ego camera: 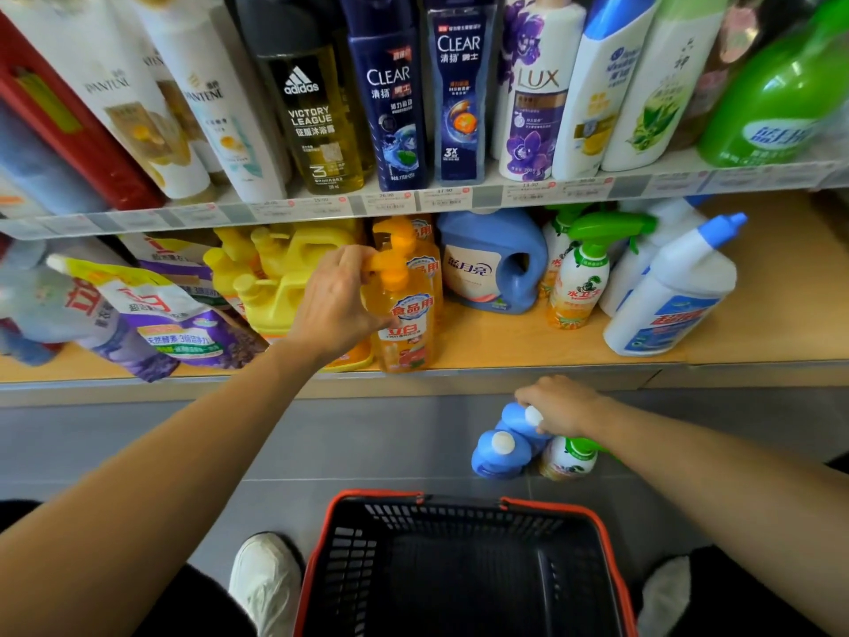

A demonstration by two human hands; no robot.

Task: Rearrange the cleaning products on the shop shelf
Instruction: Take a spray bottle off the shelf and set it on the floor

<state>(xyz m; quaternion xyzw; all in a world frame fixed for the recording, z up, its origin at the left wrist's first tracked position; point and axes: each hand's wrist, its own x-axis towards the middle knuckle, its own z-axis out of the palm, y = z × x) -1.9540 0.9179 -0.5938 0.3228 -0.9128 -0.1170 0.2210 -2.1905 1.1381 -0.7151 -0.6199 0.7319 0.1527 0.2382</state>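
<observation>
Your left grip (335,305) hides the left side of the orange pump bottle (409,314), fingers curled round its neck and pump. The bottle is at the front edge of the lower shelf (551,356), clear orange with a red-and-white label. Your right grip (560,406) is clamped on the top of a blue bottle (511,419) on the floor (367,443), half covering its white cap. A spray bottle (567,462) beside it is partly hidden under your wrist.

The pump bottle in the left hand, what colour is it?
Orange, pump head included; the pump bottle shows best in the head view.
</observation>
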